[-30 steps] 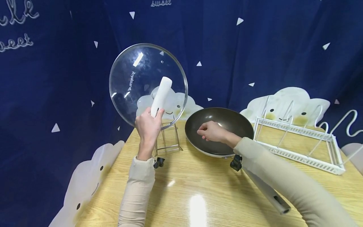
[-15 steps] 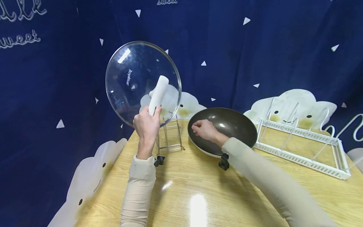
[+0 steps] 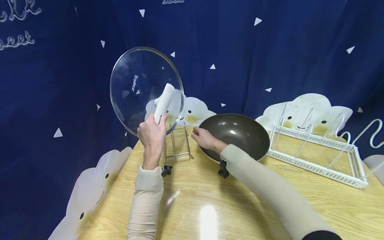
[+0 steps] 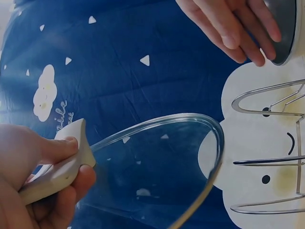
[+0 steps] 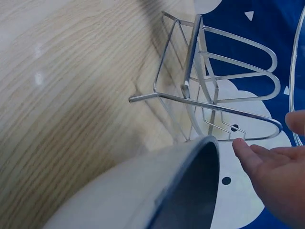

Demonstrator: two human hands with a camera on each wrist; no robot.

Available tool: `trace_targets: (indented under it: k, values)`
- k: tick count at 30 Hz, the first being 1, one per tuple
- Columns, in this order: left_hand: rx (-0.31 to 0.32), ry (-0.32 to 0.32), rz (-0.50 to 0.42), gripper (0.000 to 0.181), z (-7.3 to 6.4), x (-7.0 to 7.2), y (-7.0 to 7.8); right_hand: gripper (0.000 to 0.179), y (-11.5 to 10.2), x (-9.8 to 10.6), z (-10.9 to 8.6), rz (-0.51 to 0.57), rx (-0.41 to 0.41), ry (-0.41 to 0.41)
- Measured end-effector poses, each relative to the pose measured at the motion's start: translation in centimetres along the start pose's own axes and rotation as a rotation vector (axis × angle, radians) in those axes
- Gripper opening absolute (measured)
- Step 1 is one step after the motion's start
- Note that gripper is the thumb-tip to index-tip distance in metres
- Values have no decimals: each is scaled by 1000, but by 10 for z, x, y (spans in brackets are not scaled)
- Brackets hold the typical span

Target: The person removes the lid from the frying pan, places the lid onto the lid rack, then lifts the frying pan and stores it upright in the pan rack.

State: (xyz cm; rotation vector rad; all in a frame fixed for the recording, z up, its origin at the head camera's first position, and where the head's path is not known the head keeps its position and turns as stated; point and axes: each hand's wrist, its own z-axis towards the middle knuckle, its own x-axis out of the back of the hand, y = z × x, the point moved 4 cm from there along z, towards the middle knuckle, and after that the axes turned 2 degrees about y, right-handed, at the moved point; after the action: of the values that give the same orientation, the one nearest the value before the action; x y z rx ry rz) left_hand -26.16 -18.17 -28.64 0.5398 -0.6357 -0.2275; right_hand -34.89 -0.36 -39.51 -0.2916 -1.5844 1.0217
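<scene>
My left hand [image 3: 152, 133] grips the white handle [image 3: 164, 101] of a glass pan lid [image 3: 129, 100], thumb and fingers wrapped around it in the left wrist view. The lid stands nearly upright in the air, its lower rim overlapping a small silver wire rack [image 3: 178, 155] in the head view. A dark-lined frying pan [image 3: 243, 136] sits on the table right of that rack. Over the pan's left rim hovers my right hand [image 3: 207, 138], holding nothing, its fingers loosely extended toward the rack [image 5: 191, 57]. The pan's handle is hidden behind the right sleeve.
A white slotted dish rack [image 3: 315, 168] with tall wire dividers stands on the wooden table [image 3: 186, 206] at the right. Behind everything hangs a dark blue curtain [image 3: 228, 40] with white triangles and clouds.
My right hand has moved left, from over the pan's middle to its left rim. My left hand still holds the lid, which has shifted slightly left and turned.
</scene>
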Motion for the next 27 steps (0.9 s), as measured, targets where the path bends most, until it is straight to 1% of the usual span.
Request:
trace_targets:
  k: [3,5,8,11,14,17,21,24,27]
  values:
    - [-2,-8,36,39,0,1,0,50,-4,-7,4,14,13,-17]
    - [2,-13,48,38,-1,1,-1,48,-6,-10,5,27,17,-11]
    - [15,-24,66,38,-3,1,-2,46,-10,-16,8,30,29,1]
    - [29,-37,84,38,-5,0,-3,45,-11,-22,9,25,29,-13]
    - [30,-53,93,38,-5,-3,-3,45,-12,-25,10,25,20,-17]
    - [27,-74,98,38,-5,-7,-2,44,-10,-25,12,17,14,-2]
    - [25,-83,109,38,-6,-11,-1,39,-8,-23,14,-26,8,38]
    - [26,-85,118,38,-7,-13,-1,33,-8,-22,15,-74,3,102]
    - [30,-102,131,39,-8,-14,1,28,-8,-19,17,-121,-15,171]
